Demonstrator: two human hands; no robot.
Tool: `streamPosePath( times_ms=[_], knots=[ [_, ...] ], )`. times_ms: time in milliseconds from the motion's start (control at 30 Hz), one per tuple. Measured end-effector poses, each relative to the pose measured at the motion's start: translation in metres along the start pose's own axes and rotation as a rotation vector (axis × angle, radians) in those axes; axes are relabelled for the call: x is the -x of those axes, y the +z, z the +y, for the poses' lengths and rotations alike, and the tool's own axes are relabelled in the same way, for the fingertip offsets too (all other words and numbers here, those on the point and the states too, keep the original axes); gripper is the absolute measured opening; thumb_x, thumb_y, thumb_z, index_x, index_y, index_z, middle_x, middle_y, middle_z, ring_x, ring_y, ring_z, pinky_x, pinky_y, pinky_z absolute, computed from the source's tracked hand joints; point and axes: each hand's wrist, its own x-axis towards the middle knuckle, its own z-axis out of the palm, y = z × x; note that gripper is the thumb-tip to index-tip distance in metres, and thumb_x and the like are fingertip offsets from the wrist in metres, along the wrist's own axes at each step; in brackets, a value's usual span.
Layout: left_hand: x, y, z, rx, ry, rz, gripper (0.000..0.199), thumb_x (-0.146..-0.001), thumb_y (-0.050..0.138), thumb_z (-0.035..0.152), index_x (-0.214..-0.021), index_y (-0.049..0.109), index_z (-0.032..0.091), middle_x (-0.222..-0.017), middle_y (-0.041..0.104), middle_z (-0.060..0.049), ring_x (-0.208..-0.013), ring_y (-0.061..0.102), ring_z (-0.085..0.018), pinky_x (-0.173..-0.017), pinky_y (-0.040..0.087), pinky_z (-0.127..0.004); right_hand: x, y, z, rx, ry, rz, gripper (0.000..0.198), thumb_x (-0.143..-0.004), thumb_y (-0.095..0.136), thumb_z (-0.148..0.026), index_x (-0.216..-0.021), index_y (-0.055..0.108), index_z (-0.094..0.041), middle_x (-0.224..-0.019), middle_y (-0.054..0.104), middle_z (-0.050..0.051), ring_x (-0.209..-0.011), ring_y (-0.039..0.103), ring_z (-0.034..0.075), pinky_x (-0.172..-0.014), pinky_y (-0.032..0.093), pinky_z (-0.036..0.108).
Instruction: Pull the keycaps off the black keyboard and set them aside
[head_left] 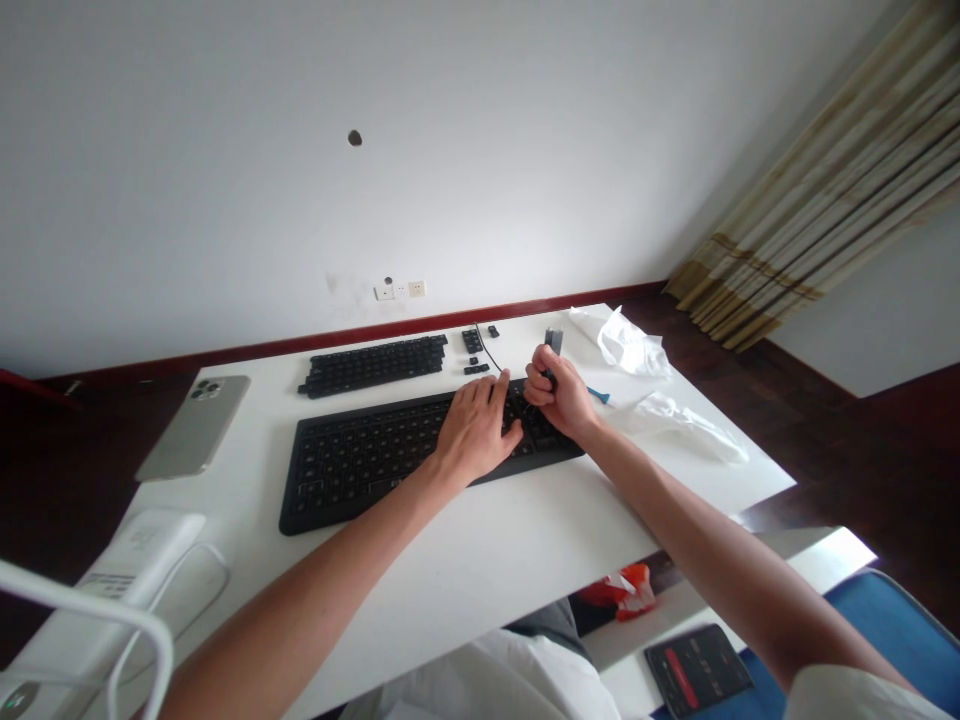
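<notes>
A black keyboard point(352, 465) lies across the table with its keycaps off over much of its visible part. My left hand point(476, 425) rests flat on its right half, fingers stretched out. Over the keyboard's right end, my right hand point(559, 390) is closed in a fist around a grey keycap puller point(553, 340), whose two-pronged end points up; its lower end is hidden by my fingers. Behind the keyboard sit rows of loose black keycaps point(375, 365), with a smaller group of keycaps point(472, 341) beside them.
A blue tool point(598, 395) lies partly behind my right hand. Crumpled white wrappings point(626, 345) are on the table's right side. A phone point(196, 425) lies at the left, near a white power strip point(127, 570) with cables. A thin cable point(487, 348) runs behind the keyboard.
</notes>
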Motion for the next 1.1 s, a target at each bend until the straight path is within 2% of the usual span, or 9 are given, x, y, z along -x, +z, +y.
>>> streamPosePath(
  times_ms=[100, 167, 200, 267, 333, 400, 533, 733, 1100],
  knots=[
    [0.000, -0.006, 0.006, -0.007, 0.029, -0.002, 0.042, -0.094, 0.065, 0.029, -0.133, 0.060, 0.016, -0.131, 0.062, -0.014, -0.126, 0.055, -0.032, -0.111, 0.045, -0.047, -0.003, -0.004, -0.002, -0.029, -0.049, 0.090, 0.046, -0.084, 0.084, -0.047, -0.076, 0.046, -0.022, -0.062, 0.040, -0.007, -0.047, 0.033, 0.007, -0.043, 0.035, 0.020],
    [0.001, -0.009, 0.014, -0.003, 0.052, -0.018, 0.026, -0.095, 0.066, 0.031, -0.117, 0.067, 0.017, -0.126, 0.063, -0.012, -0.124, 0.056, -0.031, -0.110, 0.045, -0.045, -0.006, -0.009, -0.004, -0.091, -0.078, 0.144, 0.045, -0.081, 0.087, -0.040, -0.076, 0.046, -0.022, -0.065, 0.044, -0.006, -0.051, 0.040, 0.007, -0.046, 0.040, 0.018],
    [0.002, -0.009, 0.019, 0.005, 0.057, -0.029, 0.027, -0.095, 0.068, 0.036, -0.114, 0.068, 0.017, -0.125, 0.063, -0.012, -0.123, 0.056, -0.031, -0.109, 0.046, -0.045, -0.007, -0.012, -0.005, -0.128, -0.081, 0.164, 0.045, -0.080, 0.088, -0.037, -0.076, 0.046, -0.022, -0.066, 0.045, -0.006, -0.051, 0.042, 0.007, -0.046, 0.041, 0.017],
    [0.005, -0.007, 0.028, 0.012, 0.048, -0.048, 0.045, -0.089, 0.075, 0.051, -0.116, 0.067, 0.016, -0.124, 0.063, -0.013, -0.122, 0.056, -0.033, -0.109, 0.046, -0.047, -0.010, -0.017, -0.007, -0.194, -0.061, 0.180, 0.042, -0.079, 0.088, -0.035, -0.079, 0.048, -0.022, -0.067, 0.046, -0.007, -0.049, 0.039, 0.005, -0.044, 0.038, 0.015],
    [0.008, -0.004, 0.034, -0.002, 0.038, -0.067, 0.064, -0.081, 0.081, 0.061, -0.122, 0.065, 0.014, -0.126, 0.063, -0.015, -0.122, 0.056, -0.035, -0.109, 0.045, -0.049, -0.012, -0.021, -0.008, -0.230, -0.032, 0.163, 0.036, -0.082, 0.086, -0.035, -0.084, 0.052, -0.022, -0.066, 0.045, -0.009, -0.044, 0.031, 0.003, -0.040, 0.033, 0.014],
    [0.009, 0.000, 0.036, -0.013, 0.038, -0.082, 0.072, -0.076, 0.084, 0.063, -0.124, 0.063, 0.013, -0.127, 0.063, -0.016, -0.123, 0.056, -0.035, -0.111, 0.044, -0.050, -0.012, -0.023, -0.009, -0.230, -0.013, 0.129, 0.030, -0.085, 0.082, -0.034, -0.088, 0.055, -0.022, -0.064, 0.041, -0.010, -0.041, 0.023, 0.003, -0.037, 0.028, 0.014],
    [0.009, 0.002, 0.034, 0.005, 0.061, -0.096, 0.072, -0.074, 0.088, 0.061, -0.123, 0.063, 0.013, -0.128, 0.063, -0.015, -0.124, 0.056, -0.034, -0.112, 0.044, -0.048, -0.009, -0.022, -0.010, -0.145, -0.030, 0.077, 0.021, -0.089, 0.073, -0.034, -0.083, 0.058, -0.020, -0.057, 0.032, -0.010, -0.041, 0.017, 0.004, -0.037, 0.023, 0.016],
    [0.009, 0.001, 0.035, 0.031, 0.063, -0.081, 0.071, -0.072, 0.091, 0.056, -0.122, 0.063, 0.014, -0.128, 0.063, -0.015, -0.123, 0.059, -0.034, -0.112, 0.045, -0.048, -0.004, -0.020, -0.010, -0.074, -0.023, 0.017, 0.039, -0.087, 0.070, -0.032, -0.062, 0.043, -0.020, -0.053, 0.029, -0.008, -0.042, 0.018, 0.005, -0.038, 0.019, 0.018],
    [0.011, 0.005, 0.042, 0.037, 0.038, -0.066, 0.073, -0.071, 0.093, 0.053, -0.121, 0.061, 0.010, -0.121, 0.064, -0.015, -0.115, 0.062, -0.031, -0.106, 0.050, -0.044, -0.006, -0.015, -0.013, -0.319, -0.042, 0.113, 0.048, -0.089, 0.066, -0.031, -0.066, 0.025, -0.023, -0.054, 0.022, -0.009, -0.044, 0.015, 0.008, -0.037, 0.028, 0.019]
  ],
)
